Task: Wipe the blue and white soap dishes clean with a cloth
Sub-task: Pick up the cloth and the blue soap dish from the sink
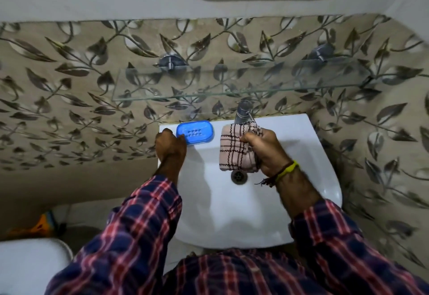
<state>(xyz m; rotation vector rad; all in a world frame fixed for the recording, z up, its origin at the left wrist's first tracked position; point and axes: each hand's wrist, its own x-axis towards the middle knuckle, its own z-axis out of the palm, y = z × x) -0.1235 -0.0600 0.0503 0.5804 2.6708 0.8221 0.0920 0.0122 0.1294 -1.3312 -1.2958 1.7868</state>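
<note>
A blue soap dish (196, 131) with drain holes lies on the back left ledge of the white sink (299, 146). My left hand (170, 144) is at its near left corner, fingers curled onto its edge. Over the basin, my right hand (264, 149) grips a folded pink checked cloth (234, 148) that hangs down in front of the tap. No white soap dish shows in this view.
A chrome tap (242, 111) stands at the back of the sink, right behind the cloth. The drain (238, 176) sits below the cloth. A glass shelf (232, 81) juts from the leaf-patterned wall above. A white toilet lid (30, 264) is at the lower left.
</note>
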